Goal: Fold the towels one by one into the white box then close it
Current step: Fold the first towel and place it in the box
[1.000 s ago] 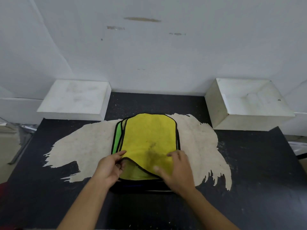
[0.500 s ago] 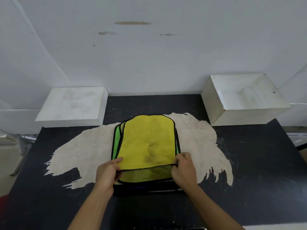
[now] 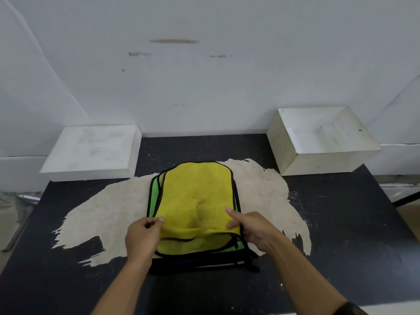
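Dead center of the frame sits a stack of towels, with the yellow towel (image 3: 195, 196) on top and a green towel (image 3: 154, 194) peeking out underneath along the left edge. The left hand (image 3: 142, 237) pinches the yellow one's near-left edge, fingers curled tight round the fabric. The right hand (image 3: 254, 230) has the near-right corner, thumb tucked under and index finger lying flat on top. Looks to me like both near corners are lifted so just that one layer peels off for the first fold. The white box (image 3: 318, 162) waits open at upper right, well apart from the stack, and what's probably its lid (image 3: 93, 151) lies at upper left on the black table (image 3: 341, 246).
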Available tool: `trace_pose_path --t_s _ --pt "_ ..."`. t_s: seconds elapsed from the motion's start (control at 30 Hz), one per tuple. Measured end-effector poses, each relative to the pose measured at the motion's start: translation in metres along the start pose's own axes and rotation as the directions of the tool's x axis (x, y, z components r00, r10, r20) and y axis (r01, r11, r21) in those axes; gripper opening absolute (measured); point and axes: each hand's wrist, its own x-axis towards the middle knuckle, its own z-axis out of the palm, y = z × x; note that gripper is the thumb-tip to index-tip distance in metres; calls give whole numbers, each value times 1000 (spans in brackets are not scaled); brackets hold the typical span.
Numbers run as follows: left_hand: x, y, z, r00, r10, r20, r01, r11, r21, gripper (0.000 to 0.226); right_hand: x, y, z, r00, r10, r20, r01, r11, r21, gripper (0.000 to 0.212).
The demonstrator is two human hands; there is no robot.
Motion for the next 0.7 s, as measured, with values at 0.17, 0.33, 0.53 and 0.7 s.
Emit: trace_pose_path --t_s 0.17,0.33,0.53,0.7 --pt "8 -2 -2 995 -24 101 36 992 -118 16 0 0 6 871 -213 -442 200 977 -77 52" --pt "8 15 -2 939 -119 322 161 981 -107 45 3 3 10 895 -159 -417 199 979 52 48" --pt "14 20 0 927 -210 310 271 948 -166 39 -3 -9 6 984 -41 -175 59 993 98 23" --pt "18 20 -5 961 -63 268 81 995 -56 26 -8 -14 -3 999 -28 -47 31 997 67 31"
